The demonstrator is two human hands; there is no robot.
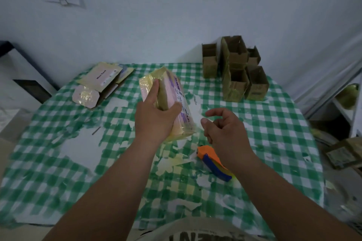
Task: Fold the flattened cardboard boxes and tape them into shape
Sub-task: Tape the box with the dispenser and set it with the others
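The left hand (156,117) grips a taped box (172,101) near the middle of the bench (274,143), thumb on one side and fingers wrapped round the other, holding it tilted with its far end raised. The box is pale pink with purple print on its right face and is covered in glossy yellowish tape.

The right hand (225,129) hovers just right of the box, apart from it, holding nothing; its fingers are loosely curled with the thumb and forefinger extended toward the box.

Below the right wrist, an orange and blue tape dispenser (213,162) lies on the bench, partly hidden by the forearm.

At the far left of the bench lie flattened boxes (101,82), pink and tan, one with a glossy taped flap nearest the viewer. At the far right, against the wall, stands a stack of brown folded cartons (235,70), some with open tops.

The bench is covered by a green and white checked cloth (58,172), worn through in white patches and marked with yellowish tape scraps near the middle.
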